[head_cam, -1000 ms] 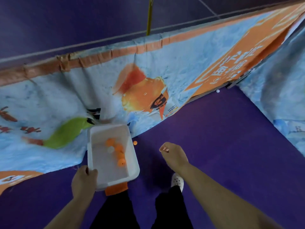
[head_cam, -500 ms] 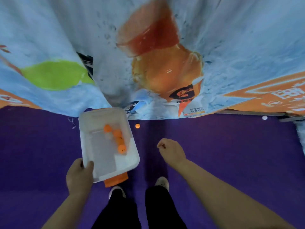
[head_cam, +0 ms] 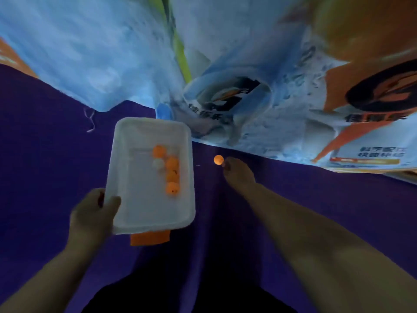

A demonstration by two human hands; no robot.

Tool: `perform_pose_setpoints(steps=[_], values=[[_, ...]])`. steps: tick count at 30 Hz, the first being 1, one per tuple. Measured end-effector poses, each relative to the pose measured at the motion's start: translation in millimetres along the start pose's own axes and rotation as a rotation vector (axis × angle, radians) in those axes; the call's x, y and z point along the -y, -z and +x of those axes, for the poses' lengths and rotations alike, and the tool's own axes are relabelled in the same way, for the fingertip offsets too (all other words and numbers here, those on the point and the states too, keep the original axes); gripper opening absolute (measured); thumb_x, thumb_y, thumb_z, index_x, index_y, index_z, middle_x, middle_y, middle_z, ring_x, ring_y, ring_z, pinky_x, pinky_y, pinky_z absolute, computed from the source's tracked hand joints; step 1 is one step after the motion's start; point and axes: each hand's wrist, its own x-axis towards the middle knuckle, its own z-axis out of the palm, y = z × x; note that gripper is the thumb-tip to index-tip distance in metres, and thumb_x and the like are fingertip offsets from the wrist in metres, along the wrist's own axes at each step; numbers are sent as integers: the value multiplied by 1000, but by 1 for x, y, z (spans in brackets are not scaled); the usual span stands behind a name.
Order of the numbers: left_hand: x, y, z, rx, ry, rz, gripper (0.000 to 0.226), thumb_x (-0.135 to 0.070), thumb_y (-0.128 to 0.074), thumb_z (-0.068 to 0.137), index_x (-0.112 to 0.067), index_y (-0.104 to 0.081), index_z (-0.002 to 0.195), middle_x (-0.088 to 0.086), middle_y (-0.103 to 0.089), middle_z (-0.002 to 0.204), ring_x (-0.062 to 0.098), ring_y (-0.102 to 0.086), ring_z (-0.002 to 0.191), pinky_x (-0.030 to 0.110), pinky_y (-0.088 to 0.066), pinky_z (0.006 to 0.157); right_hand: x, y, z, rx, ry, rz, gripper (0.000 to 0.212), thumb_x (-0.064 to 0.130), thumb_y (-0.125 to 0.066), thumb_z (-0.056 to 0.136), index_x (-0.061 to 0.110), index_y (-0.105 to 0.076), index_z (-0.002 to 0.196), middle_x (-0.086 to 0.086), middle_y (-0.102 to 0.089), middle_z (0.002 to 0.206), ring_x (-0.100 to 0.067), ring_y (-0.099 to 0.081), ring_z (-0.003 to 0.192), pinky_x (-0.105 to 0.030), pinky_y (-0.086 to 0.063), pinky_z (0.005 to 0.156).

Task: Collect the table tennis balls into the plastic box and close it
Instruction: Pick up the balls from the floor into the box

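Head view is showing the right hand [head_cam: 239,175] stretching toward the orange ball [head_cam: 218,159] on the purple floor [head_cam: 316,199]. The ball is lying just ahead-left of the bunched fingertips, and I can't tell if they're pinching it. The left hand [head_cam: 92,213] is gripping the plastic box [head_cam: 117,154] corner alongside.

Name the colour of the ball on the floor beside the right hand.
The ball is orange; the head view shows it.

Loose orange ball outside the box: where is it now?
Head view, centre: the loose orange ball lies on the purple floor just right of the plastic box, at the fingertips of the right hand, near the banner.
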Motion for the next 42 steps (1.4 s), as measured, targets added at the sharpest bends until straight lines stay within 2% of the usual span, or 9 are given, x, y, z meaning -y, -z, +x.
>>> perform_pose_setpoints(steps=[4, 9, 13, 20, 25, 29, 34, 38, 42], values=[[38, -24, 40, -32, -93, -27, 4, -13, -57, 89, -15, -58, 92, 4, -59, 79, 24, -54, 71, 31, -40, 60, -14, -54, 61, 45, 55, -108, 55, 12, -49, 88, 25, -35, 139, -10, -32, 142, -30, -50, 120, -39, -43, 93], [74, -48, 69, -34, -59, -99, 6, -13, -57, 89, -18, -59, 93, 1, -63, 83, 22, -60, 75, 41, -49, 67, -30, -98, 104, 155, 77, -356, 66, 13, -52, 87, 32, -25, 144, -14, -6, 154, -33, -40, 128, -45, -45, 98], [76, -53, 73, -52, -60, -113, 6, -12, -58, 88, -17, -59, 91, -1, -62, 81, 18, -57, 72, 33, -45, 61, -41, -104, 97, 99, 69, -252, 48, 3, -48, 86, 20, -43, 130, -16, -25, 144, -33, -54, 110, -34, -48, 80], [30, -30, 32, 29, -17, -79, 3, -11, -57, 88, -14, -57, 89, -1, -57, 76, 23, -55, 71, 32, -43, 60, -16, -46, -1, -108, 46, 196, 36, 30, -65, 82, 17, -54, 113, -5, -55, 111, -19, -53, 94, -27, -40, 77], [-33, 4, -28, 114, -71, -46, 5, -9, -55, 88, -14, -56, 89, -3, -57, 74, 13, -53, 66, 26, -38, 52, 23, 30, -102, -224, 26, 563, 17, 42, -60, 80, 29, -55, 89, 5, -62, 86, -21, -62, 76, -40, -55, 72], [-84, 24, -72, 185, -184, -5, 7, -7, -56, 87, -14, -56, 87, -4, -57, 74, 13, -54, 68, 26, -37, 52, 34, 80, -166, -165, -7, 556, 50, 62, -47, 68, 22, -60, 95, 5, -58, 88, -14, -56, 81, -31, -49, 73], [-151, 36, -133, 278, -226, 42, 4, -10, -55, 87, -10, -56, 83, 4, -57, 77, 15, -52, 67, 29, -37, 53, -7, 140, -238, -346, -153, 585, 12, 29, -50, 94, 21, -58, 91, 4, -54, 91, -17, -54, 84, -28, -39, 74], [-210, 45, -187, 333, -284, 122, 15, -10, -54, 82, 3, -48, 77, 8, -47, 68, 16, -39, 59, 31, -30, 51, -42, 202, -305, -390, -334, 690, 19, 28, -47, 94, 16, -56, 82, 3, -57, 74, -27, -59, 73, -42, -50, 69], [-272, 46, -246, 381, -379, 222, 17, -9, -54, 80, 4, -45, 75, 6, -42, 63, 16, -36, 55, 31, -27, 49, -82, 261, -373, -454, -462, 774, 14, 22, -48, 91, 20, -59, 84, 1, -61, 77, -25, -58, 70, -44, -52, 67]])
